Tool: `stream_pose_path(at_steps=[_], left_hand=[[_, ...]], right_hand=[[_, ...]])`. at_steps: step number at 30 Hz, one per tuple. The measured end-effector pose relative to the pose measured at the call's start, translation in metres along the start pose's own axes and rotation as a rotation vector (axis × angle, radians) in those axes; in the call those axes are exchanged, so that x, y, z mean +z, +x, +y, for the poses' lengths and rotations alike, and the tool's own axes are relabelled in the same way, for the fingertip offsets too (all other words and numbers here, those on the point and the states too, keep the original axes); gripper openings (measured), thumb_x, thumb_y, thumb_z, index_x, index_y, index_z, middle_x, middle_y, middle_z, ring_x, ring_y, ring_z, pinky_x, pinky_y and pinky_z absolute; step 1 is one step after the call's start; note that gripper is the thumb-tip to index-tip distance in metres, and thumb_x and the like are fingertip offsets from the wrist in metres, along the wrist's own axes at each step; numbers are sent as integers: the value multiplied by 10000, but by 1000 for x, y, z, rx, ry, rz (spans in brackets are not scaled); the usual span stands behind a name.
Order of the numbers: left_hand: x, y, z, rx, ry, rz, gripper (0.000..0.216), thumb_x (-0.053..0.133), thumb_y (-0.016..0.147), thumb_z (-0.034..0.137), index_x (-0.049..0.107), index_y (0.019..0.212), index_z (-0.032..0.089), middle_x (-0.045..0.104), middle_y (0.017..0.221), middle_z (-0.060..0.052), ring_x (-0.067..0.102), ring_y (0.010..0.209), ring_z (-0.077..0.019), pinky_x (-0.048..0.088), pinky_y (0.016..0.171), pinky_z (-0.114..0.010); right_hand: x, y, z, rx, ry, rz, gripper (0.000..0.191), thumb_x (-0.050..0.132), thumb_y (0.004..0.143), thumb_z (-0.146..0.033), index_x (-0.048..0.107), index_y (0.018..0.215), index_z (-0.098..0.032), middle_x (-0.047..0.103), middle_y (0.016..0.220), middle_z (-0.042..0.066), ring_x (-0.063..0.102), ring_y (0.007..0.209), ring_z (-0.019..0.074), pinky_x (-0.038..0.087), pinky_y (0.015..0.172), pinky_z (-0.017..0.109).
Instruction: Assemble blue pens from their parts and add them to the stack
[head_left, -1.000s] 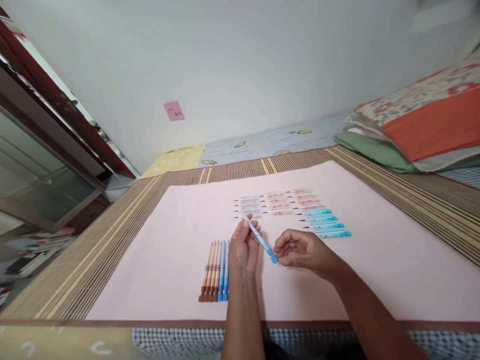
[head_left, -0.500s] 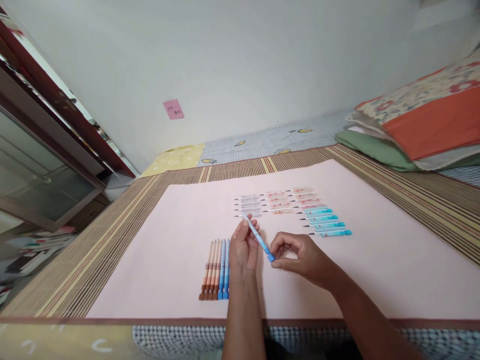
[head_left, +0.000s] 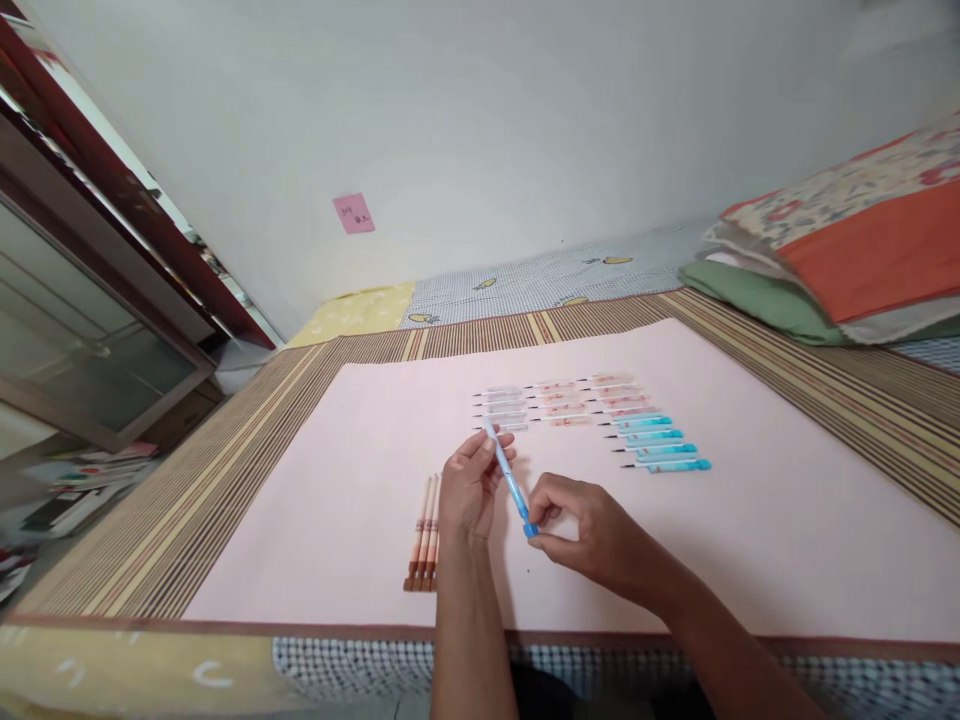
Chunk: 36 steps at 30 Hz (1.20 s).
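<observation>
A slim pen [head_left: 513, 484], pale at its upper end and bright blue at its lower end, is tilted between my two hands above the pink sheet. My left hand [head_left: 471, 485] is closed round its upper half, thumb against the barrel. Thumb and forefinger of my right hand [head_left: 581, 525] pinch the blue end. Left of my left forearm lie several pink-and-brown pens [head_left: 422, 545] side by side; the forearm covers part of that row. Beyond my hands are dark-tipped white refills with clear grey parts [head_left: 504, 400], clear orange-patterned parts [head_left: 562, 398] and turquoise parts [head_left: 664, 450].
The pink sheet [head_left: 300, 500] lies on a striped mat [head_left: 172, 480]. Folded bedding [head_left: 862, 260] is stacked at the right. Behind the mat rises a white wall with a pink note [head_left: 353, 213]. A glass-fronted cabinet [head_left: 82, 330] stands at the left.
Both hands and the pen have shifted slightly left and toward me. My left forearm now hides the blue pens that lay beside the brown ones. The view has turned slightly.
</observation>
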<state>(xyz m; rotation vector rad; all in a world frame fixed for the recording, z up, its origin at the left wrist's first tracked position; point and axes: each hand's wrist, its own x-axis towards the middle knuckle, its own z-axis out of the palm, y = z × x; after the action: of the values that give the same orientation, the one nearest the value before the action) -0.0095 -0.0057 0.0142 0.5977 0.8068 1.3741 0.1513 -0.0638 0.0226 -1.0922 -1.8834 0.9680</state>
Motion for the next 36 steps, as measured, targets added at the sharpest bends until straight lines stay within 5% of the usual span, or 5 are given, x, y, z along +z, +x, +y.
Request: stream_pose_path(at_steps=[10,20,24,30,36], left_hand=[[-1,4,-6,-47,-76,46,271,785,720,184,728,960,72,754,900,-132,674,668,-115,533,650,-196],[-6,3,-5,21,100,128,295,772,736,245,687,978,100,746,904,-138,677,688,-148,527,675,-262],[-9,-10,25,330,318,404,308,738,770,279,677,1038,141,725,1024,-117,687,872,-184,522,781,-305],[-20,-43,75,786,79,698,215,631,840,292,647,1015,167,690,955,-61,656,816,-131,471,724,-259],[-32,-39,70,706,-26,688,174,617,806,233,637,968,174,636,864,-17,619,751,-101,435,712,-247]], right_hand=[[12,-1,1,-51,-96,-11,174,609,747,-92,578,850,-229,630,844,-15,579,755,150,444,702,273],[22,-2,-5,-110,-105,10,202,581,731,-66,533,839,-230,581,815,-16,559,753,145,440,694,263],[30,-2,-5,-104,-122,-19,184,578,751,-85,523,855,-226,576,832,-10,556,754,142,432,690,260],[65,-6,10,-131,-324,-62,191,527,723,-52,506,826,-211,572,815,12,521,754,172,392,681,293],[87,-11,22,-116,-397,-40,191,498,734,-42,493,829,-207,572,836,21,514,773,182,375,693,302]])
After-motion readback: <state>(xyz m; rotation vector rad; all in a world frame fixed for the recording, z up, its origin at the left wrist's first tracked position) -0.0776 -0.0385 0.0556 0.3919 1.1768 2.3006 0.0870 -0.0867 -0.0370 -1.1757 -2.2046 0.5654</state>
